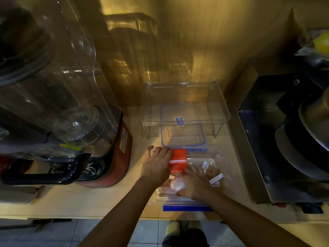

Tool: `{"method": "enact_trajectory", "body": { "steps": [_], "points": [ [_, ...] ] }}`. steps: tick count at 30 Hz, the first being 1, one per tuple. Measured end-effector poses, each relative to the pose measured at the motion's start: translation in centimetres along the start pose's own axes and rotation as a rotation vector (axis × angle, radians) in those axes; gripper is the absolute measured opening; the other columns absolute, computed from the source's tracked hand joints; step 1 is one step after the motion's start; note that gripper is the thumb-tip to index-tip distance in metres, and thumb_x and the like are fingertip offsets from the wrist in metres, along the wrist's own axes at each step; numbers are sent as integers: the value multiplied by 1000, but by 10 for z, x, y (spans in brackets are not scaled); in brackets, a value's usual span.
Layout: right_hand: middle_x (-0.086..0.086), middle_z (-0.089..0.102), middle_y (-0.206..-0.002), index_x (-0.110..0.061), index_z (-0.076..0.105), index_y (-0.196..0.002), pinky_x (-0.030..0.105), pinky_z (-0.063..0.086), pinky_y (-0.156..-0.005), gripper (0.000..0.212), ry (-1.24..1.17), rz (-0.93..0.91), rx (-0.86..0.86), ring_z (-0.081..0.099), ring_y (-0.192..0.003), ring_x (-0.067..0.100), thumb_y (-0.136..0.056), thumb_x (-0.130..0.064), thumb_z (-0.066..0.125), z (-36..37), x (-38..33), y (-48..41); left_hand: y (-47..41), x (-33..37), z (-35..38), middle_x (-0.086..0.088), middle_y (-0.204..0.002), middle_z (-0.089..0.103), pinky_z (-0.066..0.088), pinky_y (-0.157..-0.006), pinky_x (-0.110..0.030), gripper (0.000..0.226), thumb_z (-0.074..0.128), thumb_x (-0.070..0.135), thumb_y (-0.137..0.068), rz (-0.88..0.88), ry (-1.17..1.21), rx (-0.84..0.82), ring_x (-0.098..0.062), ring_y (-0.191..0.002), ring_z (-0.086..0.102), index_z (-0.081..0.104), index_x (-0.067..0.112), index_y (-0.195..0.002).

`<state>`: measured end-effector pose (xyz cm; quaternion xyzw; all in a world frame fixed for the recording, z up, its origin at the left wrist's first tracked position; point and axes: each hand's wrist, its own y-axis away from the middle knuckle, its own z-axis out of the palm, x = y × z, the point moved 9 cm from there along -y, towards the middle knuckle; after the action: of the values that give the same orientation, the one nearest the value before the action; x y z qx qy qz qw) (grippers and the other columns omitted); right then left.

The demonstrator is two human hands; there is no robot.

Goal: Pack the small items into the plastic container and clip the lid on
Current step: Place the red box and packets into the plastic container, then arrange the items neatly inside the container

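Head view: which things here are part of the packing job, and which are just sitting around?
Job: plastic container, blue-edged lid, red box, white round item, small packets.

Bystanders: blender, clear riser shelf, stacked pans.

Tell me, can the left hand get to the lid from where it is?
Probably yes. The left hand rests on the red box, and the lid lies just beyond it, half under the clear stand, its near edge exposed.
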<state>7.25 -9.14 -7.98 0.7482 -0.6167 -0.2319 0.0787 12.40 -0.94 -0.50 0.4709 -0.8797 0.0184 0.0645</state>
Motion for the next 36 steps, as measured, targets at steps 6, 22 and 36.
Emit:
{"method": "enact_trajectory", "body": {
  "steps": [6,22,36],
  "points": [
    [5,47,-127,-17,46,-121,40,23,-101,68,-43,42,43,36,-120,24,-67,-56,64,-12,16,2,-4,-1,-3,-8,-131,47,19,-108,-47,65,60,46,-82,7,-24,10,-27,-121,41,34,18,-134],
    [-1,61,-114,-28,42,-116,30,49,-75,57,-357,306,203,59,-97,17,-70,-37,75,-48,83,15,9,0,3,-6,-125,55,24,-106,-40,53,67,33,-79,-17,210,65,-24,-120,46,44,16,-123],
    [-1,71,-73,-18,71,-69,25,52,-62,15,395,-88,92,68,-68,15,-60,-29,77,-27,16,22,19,-2,3,-8,-120,56,30,-94,-32,56,73,30,-74,-52,352,110,-24,-112,47,47,13,-120]
  ]
}}
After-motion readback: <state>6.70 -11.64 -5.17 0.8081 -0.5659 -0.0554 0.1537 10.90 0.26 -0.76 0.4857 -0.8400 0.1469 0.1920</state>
